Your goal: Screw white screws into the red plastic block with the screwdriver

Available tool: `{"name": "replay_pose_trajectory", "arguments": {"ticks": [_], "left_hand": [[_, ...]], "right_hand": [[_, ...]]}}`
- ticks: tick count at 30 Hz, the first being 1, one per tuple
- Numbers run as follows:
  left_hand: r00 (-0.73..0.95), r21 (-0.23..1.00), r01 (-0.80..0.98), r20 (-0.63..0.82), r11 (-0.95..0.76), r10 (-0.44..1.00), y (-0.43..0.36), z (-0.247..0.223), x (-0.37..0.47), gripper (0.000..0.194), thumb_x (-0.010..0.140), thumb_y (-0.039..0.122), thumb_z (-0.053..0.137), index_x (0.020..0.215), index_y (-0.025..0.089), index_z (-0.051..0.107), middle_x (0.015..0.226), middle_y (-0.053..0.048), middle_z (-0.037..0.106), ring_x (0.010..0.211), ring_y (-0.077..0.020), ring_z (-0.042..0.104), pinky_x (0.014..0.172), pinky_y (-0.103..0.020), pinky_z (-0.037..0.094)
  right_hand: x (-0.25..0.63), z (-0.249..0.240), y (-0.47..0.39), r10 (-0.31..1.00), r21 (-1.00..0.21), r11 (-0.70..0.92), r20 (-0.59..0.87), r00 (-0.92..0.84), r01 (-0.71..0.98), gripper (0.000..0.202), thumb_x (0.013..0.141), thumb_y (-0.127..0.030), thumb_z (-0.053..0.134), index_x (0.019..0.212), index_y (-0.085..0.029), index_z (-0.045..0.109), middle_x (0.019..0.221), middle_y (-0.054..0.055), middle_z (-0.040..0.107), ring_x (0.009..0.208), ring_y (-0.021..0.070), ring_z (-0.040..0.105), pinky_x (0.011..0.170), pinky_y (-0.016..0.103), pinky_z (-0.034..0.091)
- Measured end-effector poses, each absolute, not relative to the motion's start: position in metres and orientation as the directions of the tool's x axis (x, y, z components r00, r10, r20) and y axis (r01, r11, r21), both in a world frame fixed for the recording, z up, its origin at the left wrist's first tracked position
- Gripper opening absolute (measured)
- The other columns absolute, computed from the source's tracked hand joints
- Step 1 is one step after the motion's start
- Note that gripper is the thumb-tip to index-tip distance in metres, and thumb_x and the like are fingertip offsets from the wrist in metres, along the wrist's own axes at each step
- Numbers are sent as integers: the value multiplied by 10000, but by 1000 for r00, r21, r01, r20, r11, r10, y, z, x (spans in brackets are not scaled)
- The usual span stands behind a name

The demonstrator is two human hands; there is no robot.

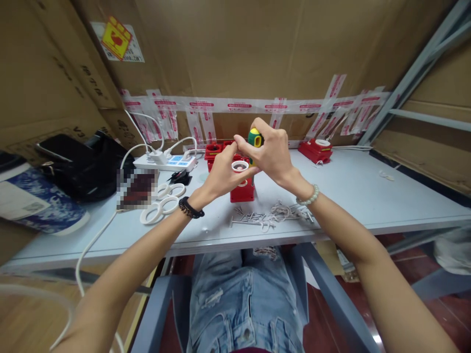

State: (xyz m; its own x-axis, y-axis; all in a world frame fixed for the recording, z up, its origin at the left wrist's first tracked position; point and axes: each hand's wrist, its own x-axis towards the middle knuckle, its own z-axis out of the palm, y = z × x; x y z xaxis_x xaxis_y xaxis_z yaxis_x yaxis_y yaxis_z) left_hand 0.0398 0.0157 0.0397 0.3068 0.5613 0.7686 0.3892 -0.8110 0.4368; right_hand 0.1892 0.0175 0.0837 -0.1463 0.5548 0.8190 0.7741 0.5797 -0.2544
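My right hand (pixel 272 152) is wrapped round the handle of a green and yellow screwdriver (pixel 254 139). The screwdriver points downward, and its tip is hard to make out. Below it stands a red box (pixel 242 194) on the table, with a white ring (pixel 240 165) at its top. My left hand (pixel 222 171) grips the upper part of this box, thumb and fingers on either side of the ring. Just in front lies a pile of loose screws (pixel 253 215) mixed with small white loops.
More red boxes (pixel 212 151) stand behind my hands, and another red box (pixel 315 150) sits at the back right. White rings (pixel 170 205) lie left of my forearm. A power strip (pixel 165 161) with cables, a black bag (pixel 86 171) and a taped cardboard wall (pixel 235 54) border the table.
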Motion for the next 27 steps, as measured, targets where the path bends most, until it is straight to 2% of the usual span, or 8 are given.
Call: {"name": "replay_pose_trajectory", "arguments": {"ticks": [4, 7, 11, 14, 18, 21, 24, 27], "left_hand": [[249, 545, 319, 741, -775, 623, 17, 43, 56, 312, 718, 336, 779, 862, 166, 560, 790, -23, 667, 715, -145, 623, 672, -276, 509], [187, 597, 291, 731, -748, 656, 20, 38, 59, 239, 735, 306, 748, 787, 165, 562, 742, -19, 662, 680, -134, 615, 630, -256, 489], [242, 653, 272, 664, -707, 707, 21, 41, 54, 187, 761, 307, 701, 830, 152, 622, 794, -44, 705, 717, -151, 645, 617, -249, 479], [275, 641, 335, 635, -691, 722, 19, 45, 52, 179, 792, 314, 653, 876, 156, 657, 845, -50, 723, 755, -166, 654, 598, -248, 461], [143, 636, 332, 696, -696, 704, 22, 37, 58, 267, 723, 332, 727, 892, 156, 619, 833, -41, 696, 753, -164, 634, 647, -262, 480], [74, 656, 258, 718, -709, 692, 25, 29, 62, 287, 707, 326, 747, 871, 162, 579, 766, -15, 658, 691, -137, 610, 590, -240, 459], [108, 647, 225, 726, -728, 679, 25, 28, 64, 256, 718, 330, 752, 795, 165, 572, 692, 9, 624, 623, -112, 572, 536, -224, 415], [180, 633, 205, 725, -746, 665, 22, 31, 64, 231, 743, 337, 738, 806, 167, 594, 713, 8, 641, 620, -104, 559, 534, -223, 396]], "right_hand": [[188, 89, 9, 617, -298, 495, 782, -89, 816, 360, 875, -563, 497, 848, -216, 590, 580, -4, 493, 571, 156, 459, 591, 294, 322], [195, 94, 4, 677, -332, 515, 723, -137, 790, 366, 919, -513, 425, 921, -196, 607, 615, 6, 531, 596, 166, 505, 618, 300, 354], [211, 98, 6, 673, -444, 718, 639, -372, 536, 306, 929, -331, 423, 1159, -186, 564, 864, 29, 646, 722, 143, 575, 700, 295, 426], [215, 98, 11, 645, -512, 764, 635, -426, 393, 316, 880, -341, 530, 1157, -191, 558, 892, 20, 659, 761, 138, 596, 710, 286, 454], [204, 92, 11, 621, -453, 753, 728, -288, 477, 270, 798, -387, 653, 980, -203, 575, 748, -19, 626, 647, 119, 554, 626, 264, 422], [198, 87, 9, 597, -404, 717, 777, -201, 568, 273, 780, -405, 672, 940, -218, 555, 689, -39, 600, 576, 111, 497, 584, 264, 392], [200, 86, 7, 570, -390, 739, 797, -200, 550, 286, 795, -412, 652, 979, -211, 568, 769, -13, 637, 638, 130, 542, 637, 284, 427], [207, 89, 5, 565, -424, 801, 768, -302, 422, 339, 845, -375, 587, 1139, -205, 562, 923, 24, 673, 764, 144, 601, 711, 295, 468]]}}
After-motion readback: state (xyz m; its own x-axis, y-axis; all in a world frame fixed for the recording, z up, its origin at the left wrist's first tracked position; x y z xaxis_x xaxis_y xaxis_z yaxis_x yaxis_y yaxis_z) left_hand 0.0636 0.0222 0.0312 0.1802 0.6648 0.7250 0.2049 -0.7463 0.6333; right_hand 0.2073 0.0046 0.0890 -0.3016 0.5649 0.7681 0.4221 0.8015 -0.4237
